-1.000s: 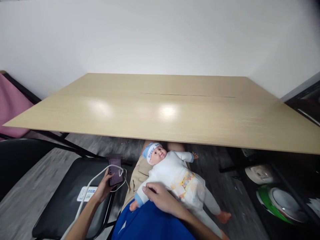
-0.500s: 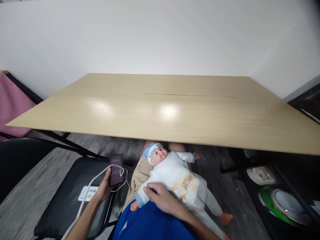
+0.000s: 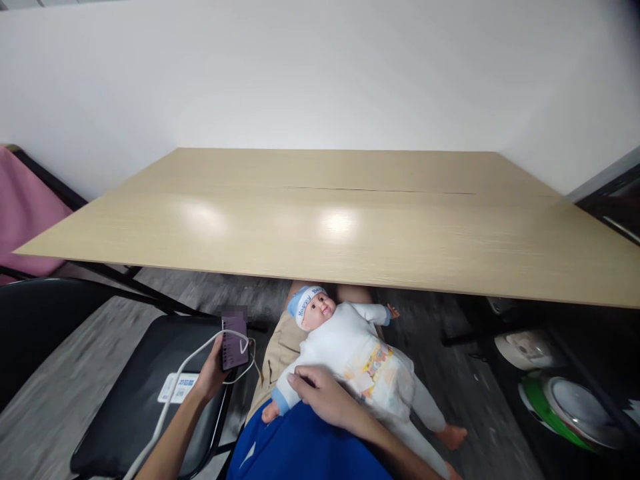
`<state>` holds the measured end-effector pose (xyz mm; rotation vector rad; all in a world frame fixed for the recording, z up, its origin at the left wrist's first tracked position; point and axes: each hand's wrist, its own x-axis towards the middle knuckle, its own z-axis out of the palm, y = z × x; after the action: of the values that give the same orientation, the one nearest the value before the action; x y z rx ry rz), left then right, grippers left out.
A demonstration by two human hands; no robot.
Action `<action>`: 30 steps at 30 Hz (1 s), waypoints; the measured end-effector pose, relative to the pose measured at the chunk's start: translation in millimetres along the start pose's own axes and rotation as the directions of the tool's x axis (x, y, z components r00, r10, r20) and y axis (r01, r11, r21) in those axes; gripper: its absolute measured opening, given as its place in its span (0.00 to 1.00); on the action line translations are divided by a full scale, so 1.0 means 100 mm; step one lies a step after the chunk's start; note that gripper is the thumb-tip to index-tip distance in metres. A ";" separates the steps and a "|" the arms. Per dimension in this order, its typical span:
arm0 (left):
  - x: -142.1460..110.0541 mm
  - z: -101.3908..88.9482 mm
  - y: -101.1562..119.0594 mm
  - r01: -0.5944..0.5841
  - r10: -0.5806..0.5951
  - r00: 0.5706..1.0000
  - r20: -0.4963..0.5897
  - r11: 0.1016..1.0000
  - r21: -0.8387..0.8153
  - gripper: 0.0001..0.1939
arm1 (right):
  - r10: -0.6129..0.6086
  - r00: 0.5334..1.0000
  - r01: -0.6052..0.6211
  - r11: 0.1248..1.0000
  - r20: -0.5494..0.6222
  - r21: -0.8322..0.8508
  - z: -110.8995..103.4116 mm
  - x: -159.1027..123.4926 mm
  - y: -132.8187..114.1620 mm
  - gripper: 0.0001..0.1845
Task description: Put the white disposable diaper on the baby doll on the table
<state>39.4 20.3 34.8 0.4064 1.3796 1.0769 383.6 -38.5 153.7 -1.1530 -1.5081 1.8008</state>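
My left hand [image 3: 211, 375] is closed around a smartphone [image 3: 235, 348] with a lit screen, held over the side of a black chair. A white cable [image 3: 173, 390] runs up along my left forearm and loops in front of the phone. Across my lap lies a baby doll [image 3: 327, 347] on its back, dressed in white with light-blue cuffs and a blue-and-white cap. A diaper with a cartoon print shows at its waist. My right hand [image 3: 325, 395] rests on the doll beside its sleeve, fingers curled against it; the fingertips are partly hidden.
A wide light-wood table [image 3: 280, 227] spans the view in front of me, its near edge just above the doll's head. The black chair [image 3: 145, 373] stands at my left, with pink fabric [image 3: 30, 207] beyond. Round containers [image 3: 570, 410] sit low on the right.
The phone and left hand have shifted very slightly to the right in view. My right hand and the doll look the same as before.
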 end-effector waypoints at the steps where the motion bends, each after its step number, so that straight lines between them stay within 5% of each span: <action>1: 0.01 0.00 0.00 0.008 -0.008 1.000 0.003 1.000 -0.001 0.30 | 0.006 1.000 -0.006 1.000 0.005 0.004 0.00 0.00 -0.01 0.30; 30: 0.01 0.04 0.05 -0.023 0.020 0.995 -0.099 0.999 -0.031 0.22 | 0.012 1.000 -0.012 1.000 0.005 0.000 0.00 0.00 0.02 0.28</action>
<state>41.2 25.1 38.9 0.3492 1.4459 1.1479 384.1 -38.6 152.0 -1.1610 -1.5075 1.8126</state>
